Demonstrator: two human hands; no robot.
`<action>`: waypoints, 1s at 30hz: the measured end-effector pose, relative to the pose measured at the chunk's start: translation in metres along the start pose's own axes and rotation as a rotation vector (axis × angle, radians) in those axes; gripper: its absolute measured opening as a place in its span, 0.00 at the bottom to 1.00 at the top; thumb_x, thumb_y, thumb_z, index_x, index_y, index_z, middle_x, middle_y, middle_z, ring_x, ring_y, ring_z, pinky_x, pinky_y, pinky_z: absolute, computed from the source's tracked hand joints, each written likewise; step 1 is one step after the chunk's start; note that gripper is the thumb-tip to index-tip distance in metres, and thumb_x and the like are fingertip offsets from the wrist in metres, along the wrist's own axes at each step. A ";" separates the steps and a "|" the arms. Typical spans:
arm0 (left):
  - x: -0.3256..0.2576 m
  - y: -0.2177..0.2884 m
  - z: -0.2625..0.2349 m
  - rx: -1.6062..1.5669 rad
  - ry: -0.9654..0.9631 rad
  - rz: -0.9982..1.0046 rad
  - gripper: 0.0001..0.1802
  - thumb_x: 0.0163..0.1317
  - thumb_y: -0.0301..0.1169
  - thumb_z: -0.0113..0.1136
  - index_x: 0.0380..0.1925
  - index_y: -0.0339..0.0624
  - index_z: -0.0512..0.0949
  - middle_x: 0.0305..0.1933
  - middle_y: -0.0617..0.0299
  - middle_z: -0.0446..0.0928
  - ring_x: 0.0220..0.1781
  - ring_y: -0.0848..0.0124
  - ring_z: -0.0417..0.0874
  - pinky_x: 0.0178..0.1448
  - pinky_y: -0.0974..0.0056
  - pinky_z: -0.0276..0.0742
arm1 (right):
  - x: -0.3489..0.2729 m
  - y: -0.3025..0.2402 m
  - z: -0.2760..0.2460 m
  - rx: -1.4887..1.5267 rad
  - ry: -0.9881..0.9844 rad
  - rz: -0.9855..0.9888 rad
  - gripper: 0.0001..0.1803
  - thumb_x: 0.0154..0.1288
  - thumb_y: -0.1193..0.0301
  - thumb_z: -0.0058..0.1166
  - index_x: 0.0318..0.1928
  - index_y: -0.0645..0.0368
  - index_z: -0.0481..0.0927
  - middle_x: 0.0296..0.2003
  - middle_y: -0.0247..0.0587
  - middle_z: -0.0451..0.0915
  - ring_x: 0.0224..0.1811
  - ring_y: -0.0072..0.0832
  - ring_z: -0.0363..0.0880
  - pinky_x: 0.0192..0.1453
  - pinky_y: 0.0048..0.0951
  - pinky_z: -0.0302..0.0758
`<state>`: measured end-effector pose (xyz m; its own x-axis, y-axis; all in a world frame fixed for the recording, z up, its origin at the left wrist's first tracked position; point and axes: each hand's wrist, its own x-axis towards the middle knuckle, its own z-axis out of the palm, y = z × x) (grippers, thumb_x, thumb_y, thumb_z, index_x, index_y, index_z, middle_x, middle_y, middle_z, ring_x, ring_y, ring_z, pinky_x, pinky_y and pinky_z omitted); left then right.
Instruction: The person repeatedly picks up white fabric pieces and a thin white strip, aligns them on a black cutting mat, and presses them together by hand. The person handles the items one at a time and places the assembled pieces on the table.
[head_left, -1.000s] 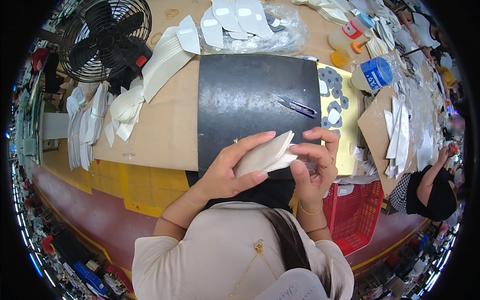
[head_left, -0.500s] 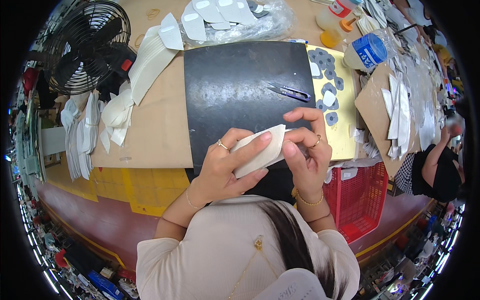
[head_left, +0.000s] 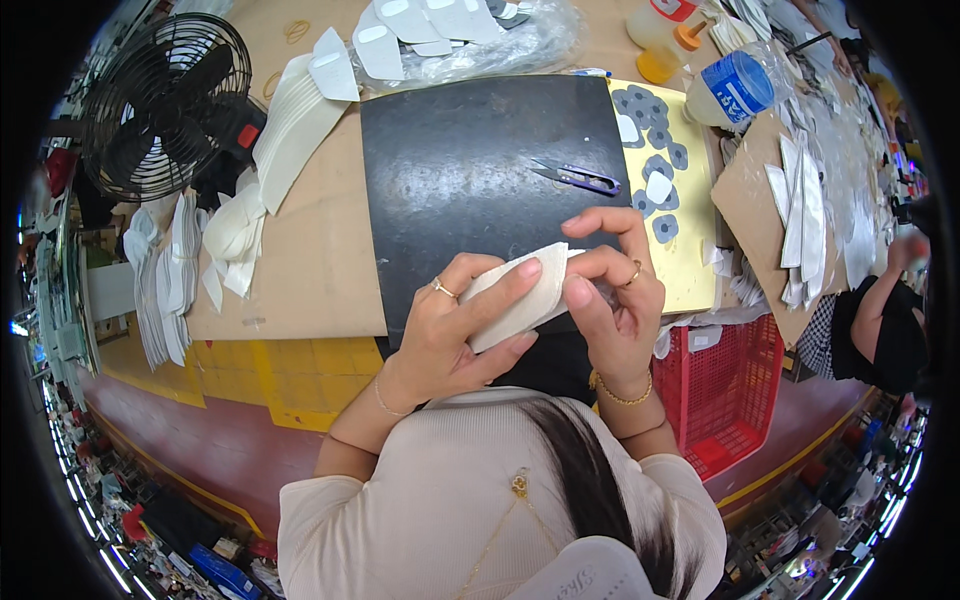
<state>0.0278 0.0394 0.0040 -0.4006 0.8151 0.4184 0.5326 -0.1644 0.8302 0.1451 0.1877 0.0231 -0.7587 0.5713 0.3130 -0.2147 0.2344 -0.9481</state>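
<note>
Above the near edge of a black mat [head_left: 480, 140], my left hand [head_left: 445, 315] grips a folded cream fabric piece [head_left: 520, 303], thumb below and fingers across its top. My right hand [head_left: 620, 285] meets the right edge of that piece, thumb and a bent finger closed on it while another finger is lifted away. What lies between those right fingertips is partly hidden. Thread snips [head_left: 577, 178] with dark purple handles rest on the mat beyond my right hand.
Grey cut pieces [head_left: 657, 160] lie on a yellow board at the mat's right. Beyond stand an orange-capped glue bottle [head_left: 668, 57] and a blue-lidded jar [head_left: 735, 88]. A fan [head_left: 165, 105] and fabric stacks [head_left: 300, 125] are left. A red basket [head_left: 730, 400] sits below the table's right side.
The whole view has shifted slightly. My hands keep almost the same hold on the fabric piece, with only small finger movement at its right edge.
</note>
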 end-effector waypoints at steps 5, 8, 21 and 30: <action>-0.001 -0.002 0.003 0.038 0.011 -0.004 0.36 0.48 0.30 0.72 0.62 0.49 0.76 0.47 0.51 0.77 0.37 0.59 0.82 0.39 0.61 0.80 | 0.001 -0.001 -0.002 -0.003 -0.018 0.034 0.07 0.62 0.74 0.60 0.33 0.66 0.82 0.51 0.45 0.72 0.36 0.17 0.75 0.37 0.18 0.72; -0.002 -0.003 0.002 0.086 0.012 0.000 0.36 0.48 0.30 0.73 0.62 0.49 0.77 0.49 0.51 0.76 0.39 0.59 0.82 0.39 0.61 0.80 | 0.000 -0.006 -0.003 -0.013 -0.040 0.135 0.10 0.63 0.69 0.60 0.32 0.65 0.81 0.51 0.45 0.72 0.42 0.21 0.73 0.44 0.20 0.71; -0.004 -0.002 0.007 -0.365 -0.017 -0.198 0.25 0.66 0.30 0.61 0.61 0.36 0.69 0.56 0.45 0.75 0.53 0.59 0.80 0.58 0.60 0.74 | 0.002 -0.002 0.000 -0.012 -0.092 0.190 0.04 0.60 0.75 0.62 0.32 0.63 0.82 0.50 0.40 0.72 0.42 0.19 0.72 0.44 0.20 0.69; 0.012 0.022 0.000 -0.509 0.039 -0.537 0.14 0.76 0.37 0.48 0.47 0.34 0.70 0.42 0.55 0.80 0.44 0.76 0.79 0.49 0.69 0.74 | 0.000 -0.008 0.007 -0.064 -0.103 0.227 0.04 0.60 0.75 0.61 0.31 0.62 0.81 0.50 0.41 0.71 0.48 0.23 0.72 0.49 0.22 0.69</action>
<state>0.0352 0.0454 0.0272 -0.5401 0.8369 -0.0883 -0.1519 0.0063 0.9884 0.1423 0.1802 0.0301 -0.8423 0.5327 0.0826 0.0048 0.1607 -0.9870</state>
